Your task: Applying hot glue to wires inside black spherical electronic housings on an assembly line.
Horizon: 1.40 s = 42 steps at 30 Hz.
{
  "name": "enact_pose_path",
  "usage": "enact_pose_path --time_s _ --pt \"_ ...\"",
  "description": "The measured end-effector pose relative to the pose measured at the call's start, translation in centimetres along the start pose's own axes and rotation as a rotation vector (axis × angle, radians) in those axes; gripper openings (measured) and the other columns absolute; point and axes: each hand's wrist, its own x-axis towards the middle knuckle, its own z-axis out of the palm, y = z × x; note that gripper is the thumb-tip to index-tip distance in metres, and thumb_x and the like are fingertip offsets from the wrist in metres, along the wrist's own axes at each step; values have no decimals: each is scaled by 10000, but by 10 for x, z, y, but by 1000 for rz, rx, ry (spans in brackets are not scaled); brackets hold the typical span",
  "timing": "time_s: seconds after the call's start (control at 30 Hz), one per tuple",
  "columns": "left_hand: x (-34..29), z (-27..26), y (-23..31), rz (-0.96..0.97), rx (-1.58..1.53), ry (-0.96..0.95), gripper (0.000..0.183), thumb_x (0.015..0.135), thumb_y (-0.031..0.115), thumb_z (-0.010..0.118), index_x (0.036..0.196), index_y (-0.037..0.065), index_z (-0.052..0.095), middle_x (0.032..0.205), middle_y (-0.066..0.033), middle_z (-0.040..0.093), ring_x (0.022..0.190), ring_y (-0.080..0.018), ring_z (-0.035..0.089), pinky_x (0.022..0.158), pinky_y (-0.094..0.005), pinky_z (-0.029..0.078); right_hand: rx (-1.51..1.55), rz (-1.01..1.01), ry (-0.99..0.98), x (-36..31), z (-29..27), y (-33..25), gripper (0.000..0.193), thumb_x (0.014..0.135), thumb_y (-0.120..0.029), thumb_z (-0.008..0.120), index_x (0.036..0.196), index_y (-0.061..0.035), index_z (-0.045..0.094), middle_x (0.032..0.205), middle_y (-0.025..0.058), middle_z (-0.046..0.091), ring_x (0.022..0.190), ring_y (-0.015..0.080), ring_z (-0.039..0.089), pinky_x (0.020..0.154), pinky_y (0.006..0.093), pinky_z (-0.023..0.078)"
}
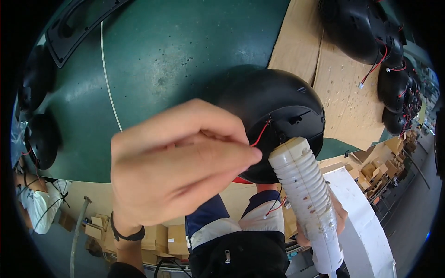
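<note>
My left hand (181, 167), with a dark band at the wrist, is closed in a pinch on a thin red wire (263, 132). The wire runs from a small opening in a rounded black plastic housing (282, 88) on the table edge. From the lower right, my right hand (342, 214) grips a white, ribbed hot glue gun (306, 185) with brownish stains and clear residue; its body hides most of the fingers. The gun's front end is at the recessed part of the housing, and whether it touches cannot be told. A small connector (265, 216) on thin wires hangs below the housing.
The green tabletop (185, 55) carries a cardboard sheet (347, 102) on the right. More black housings (357, 32) with wires lie there, and others (42, 141) at left. A black panel (79, 28) is at upper left. Another person (44, 208) is at lower left; cardboard boxes (155, 238) stand below.
</note>
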Motion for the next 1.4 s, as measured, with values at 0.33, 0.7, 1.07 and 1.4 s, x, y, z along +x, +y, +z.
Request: enact_pose_path --time_s 0.33,0.7,1.07,1.4 --pt "-3 2 -5 99 38 12 316 627 -117 801 923 -4 801 979 -172 709 722 -177 664 603 -259 527 -77 41 -31 -6 -5 -3 277 750 -68 846 980 26 721 935 135 738 852 263 735 790 336 581" --pt "-25 13 -1 58 6 401 203 752 5 837 873 -10 675 990 -186 700 790 -237 689 605 -295 532 -142 19 -232 -4 -14 -7 333 765 -66 833 1049 55 708 1059 191 742 971 338 744 875 381 586" --pt "-91 116 31 -286 -184 188 275 786 31 872 921 -17 637 899 -151 746 697 -275 742 655 -322 603 -10 32 -10 -17 -5 4 352 750 -44 822 1049 74 679 1088 238 725 985 375 739 876 416 586" --pt "-90 107 31 -70 -13 300 281 777 -66 798 1038 -99 699 900 -162 757 796 -252 770 701 -324 643 25 537 -36 -71 -57 -9 495 633 -109 876 1078 40 718 1062 183 747 938 320 750 849 397 578"
